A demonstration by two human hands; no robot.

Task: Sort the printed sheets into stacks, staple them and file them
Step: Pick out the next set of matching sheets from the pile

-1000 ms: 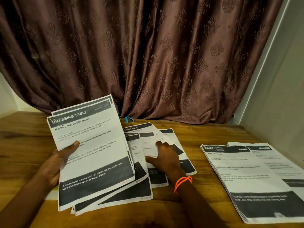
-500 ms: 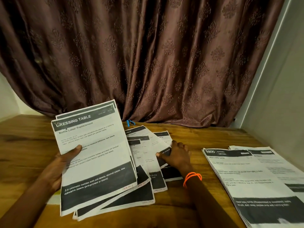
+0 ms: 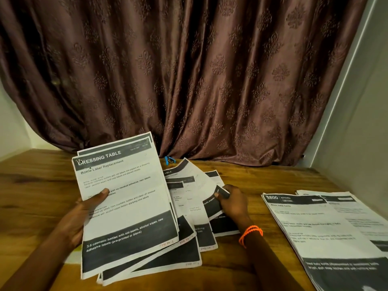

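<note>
Near the table's (image 3: 42, 185) front edge, the left hand (image 3: 84, 215) grips a "Dressing Table" sheaf (image 3: 126, 198), thumb on top; beside it, the right hand (image 3: 233, 203) pinches a fanned sheet's (image 3: 215, 201) curled corner. Kitchen stacks (image 3: 327, 232) lie toward the right edge.

White printed sheet with black header and footer bands (image 3: 126, 198), top of the held sheaf: header "DRESSING TABLE"; subtitle "Bottle Label Replacement"; body lines partly legible, including "with no residual adhesive, new labels"; footer "3-5 cosmetic bottles with old labels, alcohol wipes, new adhesive labels (pre-printed or blank)".

Fanned white sheet with a dark header, lying on the table (image 3: 184, 181): header fragment "ABLE"; below it a word that looks like "clasp".

White stack with a black header bar at right (image 3: 315, 223): "3800", "KITCHEN"; smaller text too blurred to read.
</note>
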